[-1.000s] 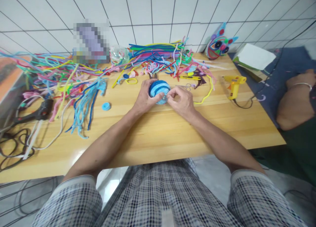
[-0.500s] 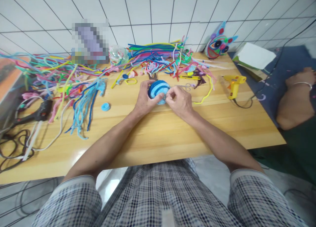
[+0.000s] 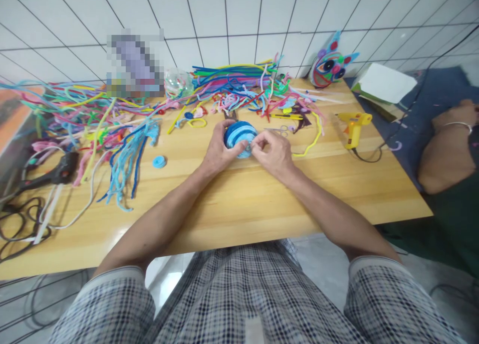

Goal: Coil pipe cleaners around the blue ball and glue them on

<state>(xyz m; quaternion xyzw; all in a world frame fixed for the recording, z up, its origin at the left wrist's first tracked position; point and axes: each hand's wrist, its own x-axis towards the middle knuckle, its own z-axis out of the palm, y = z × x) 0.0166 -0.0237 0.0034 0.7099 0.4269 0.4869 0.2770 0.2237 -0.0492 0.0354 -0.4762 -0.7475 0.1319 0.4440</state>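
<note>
Matt ball (image 3: 239,130), smooth wooden table (image 3: 243,204)

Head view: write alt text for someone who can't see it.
A person's left hand holds a blue ball at a wooden table, the right hand pinched at its edge. Colorful fuzzy stems lie behind; a yellow glue gun lies rightward.

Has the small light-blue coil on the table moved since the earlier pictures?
No; the light-blue coil keeps its place relative to the loose blue strips.
</note>
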